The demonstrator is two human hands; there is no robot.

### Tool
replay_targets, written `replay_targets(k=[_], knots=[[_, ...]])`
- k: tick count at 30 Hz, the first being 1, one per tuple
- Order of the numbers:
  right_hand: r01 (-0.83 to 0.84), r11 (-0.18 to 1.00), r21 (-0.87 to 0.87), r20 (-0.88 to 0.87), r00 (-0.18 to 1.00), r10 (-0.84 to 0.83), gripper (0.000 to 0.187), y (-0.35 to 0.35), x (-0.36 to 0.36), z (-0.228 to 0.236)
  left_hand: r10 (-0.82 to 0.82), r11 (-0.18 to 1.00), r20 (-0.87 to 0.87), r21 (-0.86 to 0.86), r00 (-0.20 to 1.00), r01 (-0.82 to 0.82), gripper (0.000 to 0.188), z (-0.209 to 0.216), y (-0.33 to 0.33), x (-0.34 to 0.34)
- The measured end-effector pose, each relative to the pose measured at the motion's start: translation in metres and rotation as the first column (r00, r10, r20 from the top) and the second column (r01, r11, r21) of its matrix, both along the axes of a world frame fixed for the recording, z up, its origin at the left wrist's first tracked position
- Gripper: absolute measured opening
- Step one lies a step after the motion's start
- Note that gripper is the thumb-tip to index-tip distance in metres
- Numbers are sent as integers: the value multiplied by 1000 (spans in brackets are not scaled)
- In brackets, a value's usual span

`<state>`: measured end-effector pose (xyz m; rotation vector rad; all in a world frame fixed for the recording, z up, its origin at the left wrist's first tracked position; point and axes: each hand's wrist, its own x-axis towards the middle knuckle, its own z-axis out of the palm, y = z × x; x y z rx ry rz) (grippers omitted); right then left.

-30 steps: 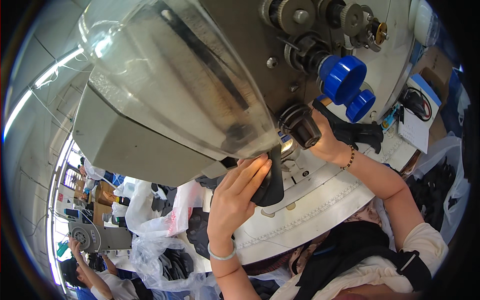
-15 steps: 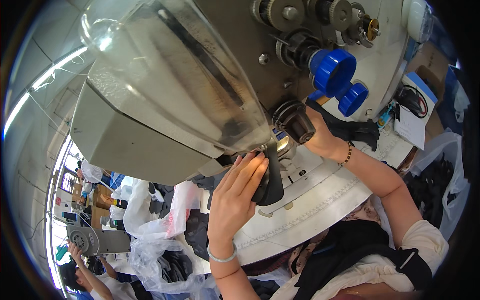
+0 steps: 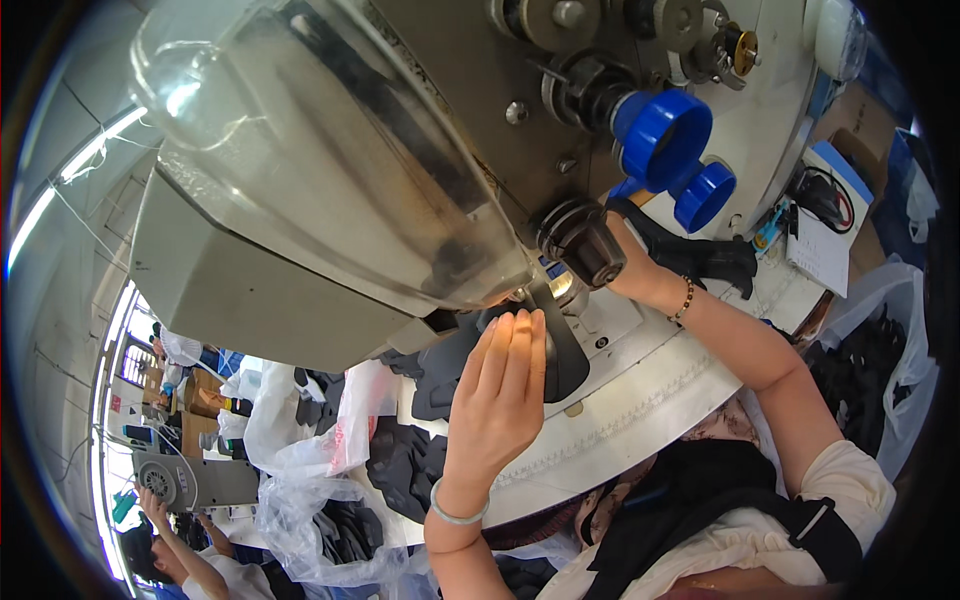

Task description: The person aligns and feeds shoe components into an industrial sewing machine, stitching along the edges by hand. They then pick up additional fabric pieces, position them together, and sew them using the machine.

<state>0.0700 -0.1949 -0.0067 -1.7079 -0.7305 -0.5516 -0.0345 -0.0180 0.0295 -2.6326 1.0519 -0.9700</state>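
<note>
A dark grey, flat piece of material (image 3: 567, 368) lies under the needle area of a sewing machine (image 3: 260, 290). My left hand (image 3: 503, 385) rests on this piece, fingers stretched out and lying flat, the tips close to the machine's needle area. Part of the piece shows on both sides of the hand. My right hand (image 3: 634, 268) is at the far side of the machine head, behind a dark brown knob (image 3: 580, 243). That knob hides its fingers, so what they touch cannot be seen.
Blue caps (image 3: 668, 140) and metal tension discs (image 3: 570, 15) stick out from the machine. Plastic bags (image 3: 300, 520) with dark pieces lie at left, another bag (image 3: 905, 330) at right. Beyond are a notepad (image 3: 818, 250) and, far left, another person (image 3: 190, 560) at a machine.
My left hand has moved a little to the right, and more of the dark piece now shows to its left. My right hand has barely shifted.
</note>
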Motion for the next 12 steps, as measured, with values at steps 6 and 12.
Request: replay_targets(k=[6, 12], knots=[[-141, 987, 71, -31, 989, 144, 11, -4, 7, -8, 47, 998, 69, -38, 997, -44, 42, -7, -11, 0], [-99, 820, 564, -252, 925, 285, 21, -15, 6, -5, 1, 996, 15, -92, 1000, 0, 45, -7, -2, 2]])
